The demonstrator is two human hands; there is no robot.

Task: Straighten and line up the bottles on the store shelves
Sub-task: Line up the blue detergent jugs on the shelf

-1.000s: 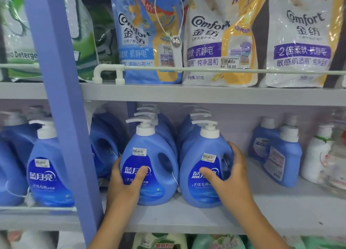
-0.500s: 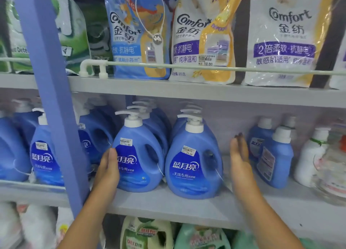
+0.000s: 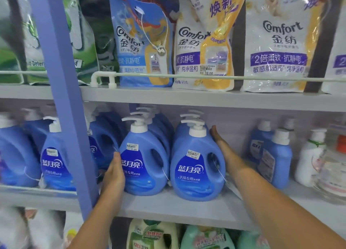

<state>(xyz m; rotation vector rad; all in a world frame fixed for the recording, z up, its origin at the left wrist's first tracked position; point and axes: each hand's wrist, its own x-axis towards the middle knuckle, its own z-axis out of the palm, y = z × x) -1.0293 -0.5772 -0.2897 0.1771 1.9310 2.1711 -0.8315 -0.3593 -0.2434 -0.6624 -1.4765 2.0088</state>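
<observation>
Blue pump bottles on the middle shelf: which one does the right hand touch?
The front bottle of the right-hand row, with its tilted price sticker. The right hand lies flat along its handle side; the left hand presses the neighbouring front bottle.

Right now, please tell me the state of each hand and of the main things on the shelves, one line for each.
Left hand: open, flat against the left side of the left front bottle.
Right hand: open, flat along the right side of the right front bottle.
Left front bottle: upright, label forward.
Right front bottle: upright, label forward.
Blue Comfort pouch: standing behind the rail, security tag attached.
</observation>
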